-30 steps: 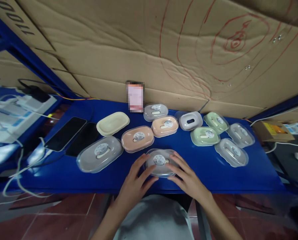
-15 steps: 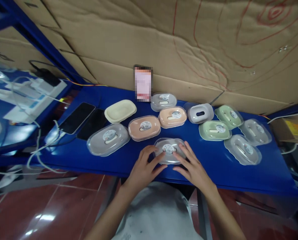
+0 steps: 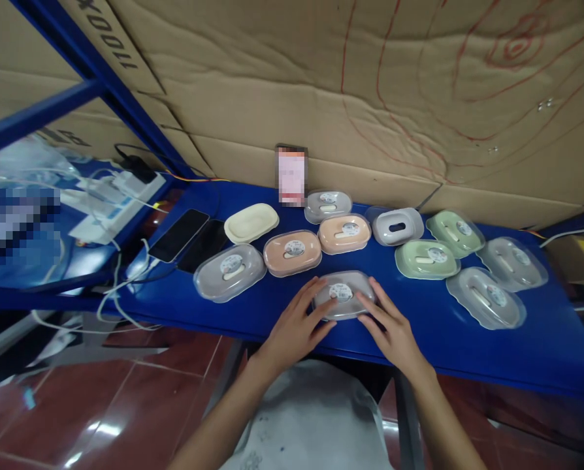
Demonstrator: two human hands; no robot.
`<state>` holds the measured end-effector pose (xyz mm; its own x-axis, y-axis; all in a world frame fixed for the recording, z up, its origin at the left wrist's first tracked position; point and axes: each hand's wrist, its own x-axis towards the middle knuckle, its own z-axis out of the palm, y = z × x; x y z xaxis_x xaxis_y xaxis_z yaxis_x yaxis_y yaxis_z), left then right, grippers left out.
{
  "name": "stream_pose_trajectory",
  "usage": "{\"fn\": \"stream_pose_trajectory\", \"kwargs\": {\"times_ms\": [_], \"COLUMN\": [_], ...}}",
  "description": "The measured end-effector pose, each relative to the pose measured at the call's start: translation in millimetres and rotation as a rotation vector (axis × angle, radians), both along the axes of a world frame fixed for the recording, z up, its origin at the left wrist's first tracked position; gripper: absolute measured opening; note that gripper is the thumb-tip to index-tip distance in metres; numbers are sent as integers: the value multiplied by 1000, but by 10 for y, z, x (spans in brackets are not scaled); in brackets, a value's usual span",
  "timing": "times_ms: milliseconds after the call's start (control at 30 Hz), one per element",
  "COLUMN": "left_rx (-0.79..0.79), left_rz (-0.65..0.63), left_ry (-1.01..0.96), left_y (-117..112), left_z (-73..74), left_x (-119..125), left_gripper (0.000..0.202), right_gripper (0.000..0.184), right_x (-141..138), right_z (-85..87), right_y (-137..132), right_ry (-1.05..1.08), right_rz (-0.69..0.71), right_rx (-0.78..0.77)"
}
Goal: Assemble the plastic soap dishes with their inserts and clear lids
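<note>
A grey soap box with a clear lid (image 3: 343, 294) lies near the front edge of the blue shelf (image 3: 419, 339). My left hand (image 3: 296, 323) rests against its left side and my right hand (image 3: 390, 326) against its right side, fingers curved round it. Behind it lie a pink box (image 3: 292, 251), a peach box (image 3: 344, 233) and a larger grey box (image 3: 229, 272), all with clear lids and round stickers.
Further boxes sit to the right: a grey one with a slot (image 3: 397, 226), two green ones (image 3: 426, 258) and clear-lidded grey ones (image 3: 485, 297). A cream lid (image 3: 251, 222), two dark phones (image 3: 179, 235), a power strip with cables (image 3: 118, 196) lie left. Cardboard (image 3: 370, 98) backs the shelf.
The view has swung to the left and lifted slightly. Both hands stay on the same grey box, which has not visibly moved on the shelf.
</note>
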<state>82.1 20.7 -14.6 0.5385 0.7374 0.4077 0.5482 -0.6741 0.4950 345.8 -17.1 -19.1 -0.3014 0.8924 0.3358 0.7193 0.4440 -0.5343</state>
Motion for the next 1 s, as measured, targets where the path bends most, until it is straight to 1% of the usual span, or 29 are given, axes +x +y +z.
{"fn": "stream_pose_trajectory", "kwargs": {"times_ms": [100, 233, 300, 367, 400, 467, 500, 533, 600, 633, 667, 700, 767, 800, 867, 933, 1000], "left_rx": [19, 35, 20, 4, -1, 8, 20, 46, 123, 137, 113, 56, 1, -27, -70, -99, -108], "left_rz": [-7, -10, -11, -29, -59, -116, -127, -44, 232, 371, 473, 512, 485, 464, 424, 398, 374], "left_ry": [-29, -27, 1, 51, 79, 112, 117, 93, 97, 162, 278, 425, 495, 519, 533, 547, 555], "left_y": [32, 20, -18, -38, -24, 84, 184, 315, 644, 825, 1004, 1171, 1449, 1557, 1717, 1820, 1878], "left_z": [-5, -22, 15, 102, 164, 319, 406, 493, 653, 719, 772, 809, 836, 827, 782, 728, 704], "left_x": [32, 58, 74, 72, 49, -69, -171, -301, -614, -776, -927, -1056, -1232, -1277, -1299, -1277, -1257], "left_gripper": [41, 41, 44, 47, 47, 45, 43, 39, 29, 25, 27, 33, 38, 41, 45, 48, 50], "right_gripper": [61, 60, 55, 50, 47, 45, 45, 45, 48, 50, 50, 50, 44, 41, 38, 38, 34], "right_x": [8, 3, 12, 23, 24, 7, -11, -36, -85, -100, -101, -84, 4, 68, 193, 260, 235], "right_z": [0, 10, 19, 27, 30, 30, 30, 31, 55, 84, 130, 193, 369, 475, 693, 863, 943], "right_y": [0, -23, -31, -42, -50, -78, -95, -111, -124, -111, -79, -24, 170, 310, 662, 1061, 1423], "right_ry": [4, -96, -141, -162, -163, -174, -192, -217, -282, -313, -338, -352, -347, -338, -354, -482, -637], "right_rz": [-34, -59, -86, -91, -84, -86, -117, -174, -332, -397, -433, -443, -433, -442, -503, -555, -535], "right_rx": [16, 20, 59, 117, 139, 142, 132, 124, 120, 125, 133, 141, 162, 169, 143, 24, -133]}}
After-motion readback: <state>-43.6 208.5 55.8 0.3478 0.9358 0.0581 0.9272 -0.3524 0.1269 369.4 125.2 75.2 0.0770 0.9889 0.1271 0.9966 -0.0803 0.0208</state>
